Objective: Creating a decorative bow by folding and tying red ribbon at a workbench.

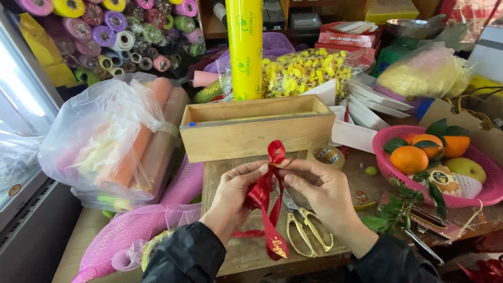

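Observation:
A red ribbon (pixel 268 198) with gold print is pinched between both hands above a wooden board (pixel 233 251). My left hand (pixel 233 196) grips its folded loops from the left. From the right, my right hand (pixel 322 195) holds the upper loop near the centre. One tail hangs down toward the board's front edge. Gold-handled scissors (pixel 306 230) lie on the board just under my right hand.
A long wooden box (pixel 257 128) sits behind the hands, with a tape roll (pixel 326 155) beside it. A pink basket (pixel 385 167) of oranges and other fruit stands at right. Bagged wrapping-paper rolls (pixel 115 139), pink mesh (pixel 141 222) and a yellow film roll (pixel 244 47) crowd the left and back.

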